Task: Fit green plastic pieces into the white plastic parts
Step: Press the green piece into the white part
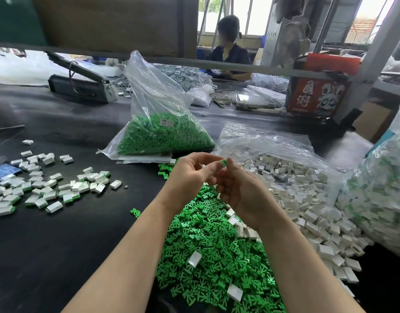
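My left hand [190,175] and my right hand [242,190] meet above the table, fingertips together. Between them a small green piece [223,162] with white at its edge is pinched; whether a white part sits behind it is hidden by the fingers. Below my forearms lies a heap of loose green pieces [212,256] with a few white parts on it. To the right spreads a heap of white parts [307,199]. Finished white parts with green ends [47,188] lie scattered at the left.
A clear bag of green pieces [165,136] stands behind my hands. A plastic bag of finished parts [384,195] sits at the far right. A black sealing tool [81,84], a red carton [318,91] and a seated person [228,50] are beyond.
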Tool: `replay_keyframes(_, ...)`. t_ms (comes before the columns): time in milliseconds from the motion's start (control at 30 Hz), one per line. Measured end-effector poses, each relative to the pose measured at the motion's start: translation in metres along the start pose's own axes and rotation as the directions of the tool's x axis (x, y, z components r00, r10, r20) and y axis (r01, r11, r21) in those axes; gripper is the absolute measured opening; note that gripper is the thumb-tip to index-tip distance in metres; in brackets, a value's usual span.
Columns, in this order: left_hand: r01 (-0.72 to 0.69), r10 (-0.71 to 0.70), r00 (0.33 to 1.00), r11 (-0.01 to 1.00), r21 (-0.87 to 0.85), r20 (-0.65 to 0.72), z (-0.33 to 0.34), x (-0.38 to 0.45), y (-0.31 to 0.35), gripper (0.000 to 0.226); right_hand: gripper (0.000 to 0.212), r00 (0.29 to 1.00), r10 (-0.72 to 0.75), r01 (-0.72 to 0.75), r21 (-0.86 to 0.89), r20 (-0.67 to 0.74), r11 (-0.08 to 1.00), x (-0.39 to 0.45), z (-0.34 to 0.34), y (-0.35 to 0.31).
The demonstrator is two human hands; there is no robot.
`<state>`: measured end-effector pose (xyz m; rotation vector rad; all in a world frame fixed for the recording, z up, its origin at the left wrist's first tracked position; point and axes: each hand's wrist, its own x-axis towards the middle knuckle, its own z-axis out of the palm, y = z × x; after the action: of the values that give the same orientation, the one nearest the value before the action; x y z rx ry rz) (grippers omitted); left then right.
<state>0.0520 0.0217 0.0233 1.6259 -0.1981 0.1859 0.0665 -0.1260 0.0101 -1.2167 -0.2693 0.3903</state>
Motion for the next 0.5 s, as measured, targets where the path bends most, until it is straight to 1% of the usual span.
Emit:
replay_keyframes(133,0.02,-0.019,0.998,1.0,0.009,-0.063,0.002,-0.001,0.005,0.009,0.04,0.999,-0.051,0.05,-0.072,-0.013,0.996,-0.001,-0.001,0.001)
replay_keyframes(233,0.037,-0.038,0.994,0.999,-0.005,-0.106,0.005,-0.001,0.007,0.01,0.044,0.998,-0.065,0.062,-0.101,-0.026,0.993,-0.002,0.001,0.0)
replay_keyframes(500,0.065,-0.076,0.987,0.994,-0.083,-0.14,0.012,-0.001,0.014,0.016,0.043,0.992,-0.106,0.095,-0.161,-0.066,0.982,-0.004,0.004,-0.001)
